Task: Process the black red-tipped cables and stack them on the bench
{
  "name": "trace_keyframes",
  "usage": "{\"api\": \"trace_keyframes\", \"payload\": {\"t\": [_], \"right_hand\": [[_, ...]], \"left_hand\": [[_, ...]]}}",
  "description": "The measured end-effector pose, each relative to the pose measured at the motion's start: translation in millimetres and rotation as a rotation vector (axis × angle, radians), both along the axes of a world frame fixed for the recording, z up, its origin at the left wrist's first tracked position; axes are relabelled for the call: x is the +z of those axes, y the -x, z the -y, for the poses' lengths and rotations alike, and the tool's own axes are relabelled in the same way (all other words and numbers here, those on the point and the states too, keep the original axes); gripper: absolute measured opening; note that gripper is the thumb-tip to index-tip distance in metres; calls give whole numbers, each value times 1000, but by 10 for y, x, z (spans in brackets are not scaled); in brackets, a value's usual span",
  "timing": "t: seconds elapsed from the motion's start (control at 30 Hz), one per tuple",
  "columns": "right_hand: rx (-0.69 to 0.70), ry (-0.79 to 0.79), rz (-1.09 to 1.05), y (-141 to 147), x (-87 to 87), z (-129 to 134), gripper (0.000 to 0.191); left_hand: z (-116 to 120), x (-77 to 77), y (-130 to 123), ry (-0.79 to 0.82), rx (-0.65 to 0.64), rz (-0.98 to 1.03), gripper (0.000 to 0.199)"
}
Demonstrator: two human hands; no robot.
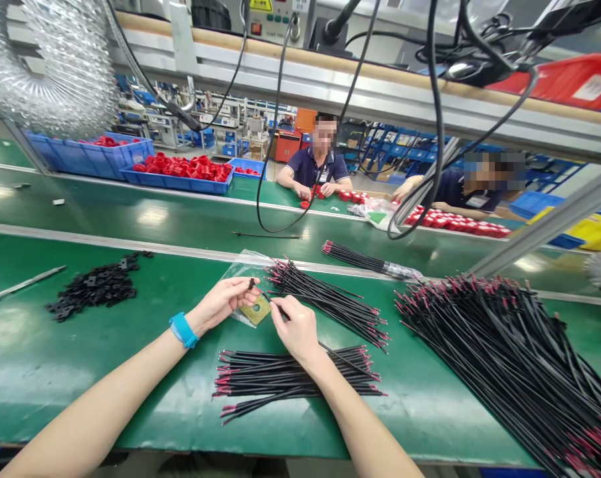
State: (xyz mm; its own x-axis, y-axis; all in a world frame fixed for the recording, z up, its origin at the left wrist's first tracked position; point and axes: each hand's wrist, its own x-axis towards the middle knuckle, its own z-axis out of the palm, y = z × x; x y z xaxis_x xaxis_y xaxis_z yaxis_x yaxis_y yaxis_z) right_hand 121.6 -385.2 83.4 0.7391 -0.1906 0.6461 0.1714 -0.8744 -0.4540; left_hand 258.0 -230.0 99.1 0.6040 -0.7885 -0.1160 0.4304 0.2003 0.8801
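Observation:
Between the thumb and fingers of my left hand is a small black plastic clip. My right hand pinches a black cable near its end, which points toward the clip; whether the two touch I cannot tell. Below my hands lies a bundle of black cables with red ends, partly under my right wrist. Another cable bundle rests just beyond my right hand. A yellowish square piece with a round hole sits by a clear plastic bag behind my fingers.
A pile of black clips lies at the left, beside a metal rod. A large cable heap fills the right. Across the conveyor, two people handle red parts near blue bins. Black cords hang overhead.

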Motion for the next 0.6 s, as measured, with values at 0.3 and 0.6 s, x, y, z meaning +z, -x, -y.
{"api": "trace_keyframes", "payload": {"t": [0.3,0.6], "right_hand": [[-46,208,47,-7,14,32,18],[-69,443,26,7,45,81,23]], "left_hand": [[-23,-62,-22,-80,-80,150,40],[34,-89,88,-227,-7,527,41]]}}
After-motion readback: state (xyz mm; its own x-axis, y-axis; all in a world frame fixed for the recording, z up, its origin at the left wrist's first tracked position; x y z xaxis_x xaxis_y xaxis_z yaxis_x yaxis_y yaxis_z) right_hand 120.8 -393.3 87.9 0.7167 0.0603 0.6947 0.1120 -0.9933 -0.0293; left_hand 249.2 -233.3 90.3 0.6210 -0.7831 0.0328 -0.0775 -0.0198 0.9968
